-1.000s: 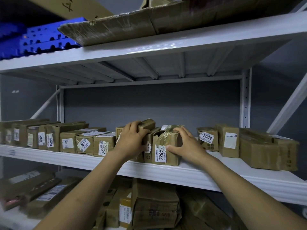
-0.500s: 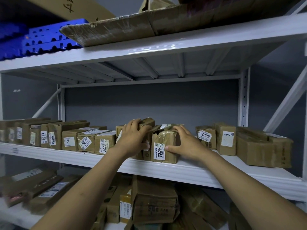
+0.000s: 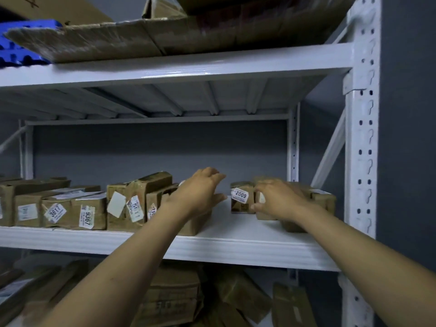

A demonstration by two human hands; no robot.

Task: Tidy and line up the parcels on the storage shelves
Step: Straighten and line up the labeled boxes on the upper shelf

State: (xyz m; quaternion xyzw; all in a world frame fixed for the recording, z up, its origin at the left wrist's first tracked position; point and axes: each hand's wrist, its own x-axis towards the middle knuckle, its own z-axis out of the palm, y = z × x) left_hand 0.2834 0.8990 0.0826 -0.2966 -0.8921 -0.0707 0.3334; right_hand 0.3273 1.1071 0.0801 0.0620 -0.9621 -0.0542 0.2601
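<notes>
Brown taped parcels with white number labels stand in a row on the white middle shelf (image 3: 236, 246), among them 3617 (image 3: 55, 212) and 9367 (image 3: 89, 213). My left hand (image 3: 198, 192) reaches out with straight fingers above the last parcel of that row (image 3: 195, 225), which my forearm mostly hides. Across a bare gap stands parcel 2009 (image 3: 240, 199). My right hand (image 3: 276, 199) grips the parcel next to it (image 3: 265, 215), fingers over its top and thumb on its front. A larger parcel (image 3: 323, 200) lies behind my right wrist.
A white perforated upright (image 3: 361, 161) closes the shelf on the right. Flattened cardboard (image 3: 118, 41) and a blue plastic piece (image 3: 14, 43) overhang the upper shelf. More parcels (image 3: 174, 296) lie jumbled on the lower shelf.
Both hands have let go of the 4822 parcel group and moved right. My right hand now grips the parcel beside 2009. The view has swung to the right.
</notes>
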